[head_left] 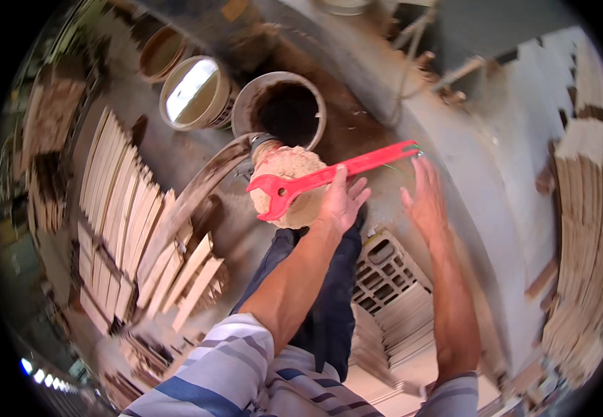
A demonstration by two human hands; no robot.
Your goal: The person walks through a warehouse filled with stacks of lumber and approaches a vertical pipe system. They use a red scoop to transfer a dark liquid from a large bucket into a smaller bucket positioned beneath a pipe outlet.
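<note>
A large red open-ended wrench (367, 162) lies across a rough, tan, rounded lump (289, 164). Its forked jaw is at the left, and its handle slants up to the right. My left hand (344, 201) is just below the handle, palm partly showing and fingers apart. The thumb of that hand overlaps the handle and seems to touch it. At the handle's far right end, my right hand (426, 198) has its fingers stretched out. Its fingertips are close to the end or touching it; I cannot tell which. The lump hides what lies under it.
Beyond the lump stand a dark-filled bucket (241, 115), a bucket with pale liquid (226, 104) and a brown bucket (150, 66). A curved bar (200, 182) reaches the lump from the left. Stacked slats (117, 198), a hollow block (385, 267) and flat pieces (590, 208) surround me.
</note>
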